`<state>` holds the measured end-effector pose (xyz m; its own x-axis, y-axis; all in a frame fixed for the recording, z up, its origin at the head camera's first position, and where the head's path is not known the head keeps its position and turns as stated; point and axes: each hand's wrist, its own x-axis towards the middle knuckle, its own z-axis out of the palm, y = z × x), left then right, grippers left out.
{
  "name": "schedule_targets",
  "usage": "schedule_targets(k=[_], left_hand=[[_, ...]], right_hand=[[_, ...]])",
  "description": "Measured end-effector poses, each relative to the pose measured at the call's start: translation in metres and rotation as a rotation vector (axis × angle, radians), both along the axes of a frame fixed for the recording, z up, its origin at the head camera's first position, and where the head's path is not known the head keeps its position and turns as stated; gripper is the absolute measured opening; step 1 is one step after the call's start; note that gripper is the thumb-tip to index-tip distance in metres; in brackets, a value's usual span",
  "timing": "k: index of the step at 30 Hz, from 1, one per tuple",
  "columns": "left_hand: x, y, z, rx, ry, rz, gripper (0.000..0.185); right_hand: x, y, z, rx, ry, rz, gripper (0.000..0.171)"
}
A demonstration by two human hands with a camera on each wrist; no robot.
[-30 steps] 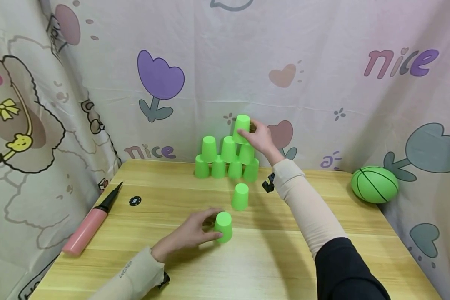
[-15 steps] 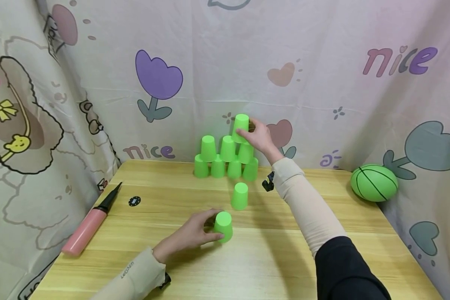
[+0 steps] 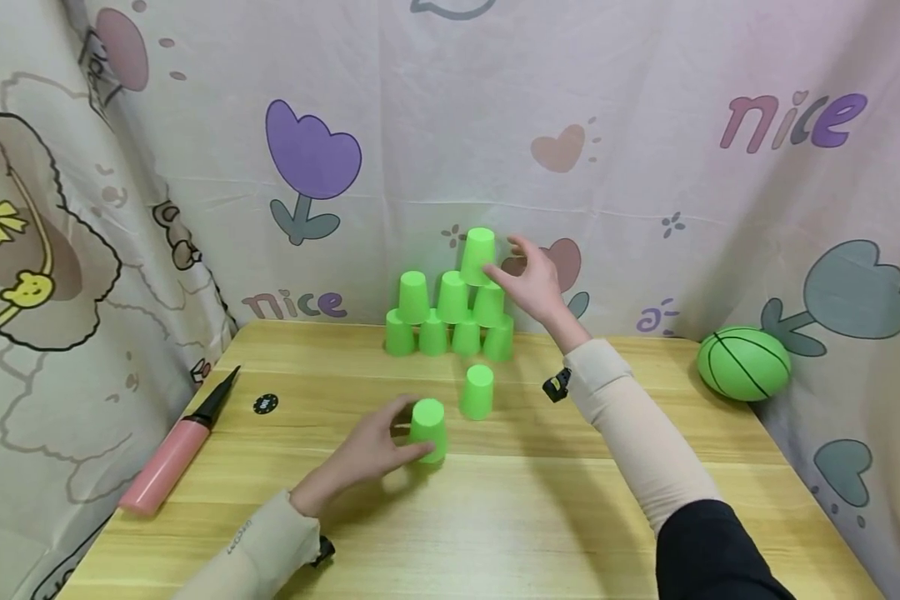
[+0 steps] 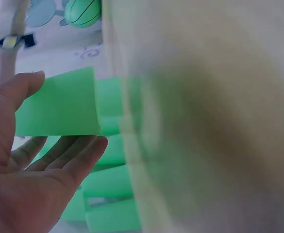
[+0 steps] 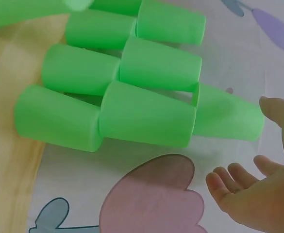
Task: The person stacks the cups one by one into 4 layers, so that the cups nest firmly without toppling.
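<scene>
Bright green plastic cups stand upside down in a stepped pyramid at the back of the table. Several form the bottom row (image 3: pixel 432 333), three the middle row (image 3: pixel 453 298), and one top cup (image 3: pixel 480 257) sits on the right of these. My right hand (image 3: pixel 534 279) is just right of that top cup, fingers spread and holding nothing; the right wrist view shows a gap between thumb and cup. Nearer the front, my left hand (image 3: pixel 371 450) grips another upside-down cup (image 4: pixel 64 107) between thumb and fingers. A lone cup (image 3: pixel 477 392) stands between it and the pyramid.
A pink pump (image 3: pixel 167 467) with a black tapered nozzle lies along the table's left edge. Close to it is a black-and-white poker chip (image 3: pixel 266 403). A green ball (image 3: pixel 744 363) with black lines rests at the back right corner. Printed cloth (image 3: pixel 435 125) hangs behind the table.
My right hand has let go of the top cup and drawn back to the right; that cup stays in place. My left hand, with its cup, has moved away from me and leftward.
</scene>
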<state>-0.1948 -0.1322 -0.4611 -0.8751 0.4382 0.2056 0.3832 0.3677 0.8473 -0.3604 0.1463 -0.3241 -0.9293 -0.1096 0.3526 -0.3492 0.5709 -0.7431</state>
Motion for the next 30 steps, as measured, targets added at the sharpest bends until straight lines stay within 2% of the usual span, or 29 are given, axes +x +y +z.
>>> schedule_targets(k=[3,7,14,22,30], left_hand=[[-0.008,-0.003,0.012,0.026,0.033,0.039,0.066],[-0.025,-0.006,0.029,0.051,0.083,0.101,0.068],[-0.058,-0.004,0.056,0.055,0.138,0.204,0.068],[-0.091,0.006,0.076,0.056,0.162,0.246,0.066],[-0.119,0.012,0.099,0.079,0.144,0.268,0.067]], right_hand=[[0.013,0.005,-0.007,-0.045,0.001,0.032,0.075],[0.030,0.010,-0.021,-0.112,-0.011,0.090,0.072],[0.051,0.012,-0.052,-0.079,-0.056,0.145,0.074],[0.067,0.011,-0.082,-0.034,-0.130,0.205,0.071],[0.073,0.009,-0.101,0.021,-0.144,0.278,0.067]])
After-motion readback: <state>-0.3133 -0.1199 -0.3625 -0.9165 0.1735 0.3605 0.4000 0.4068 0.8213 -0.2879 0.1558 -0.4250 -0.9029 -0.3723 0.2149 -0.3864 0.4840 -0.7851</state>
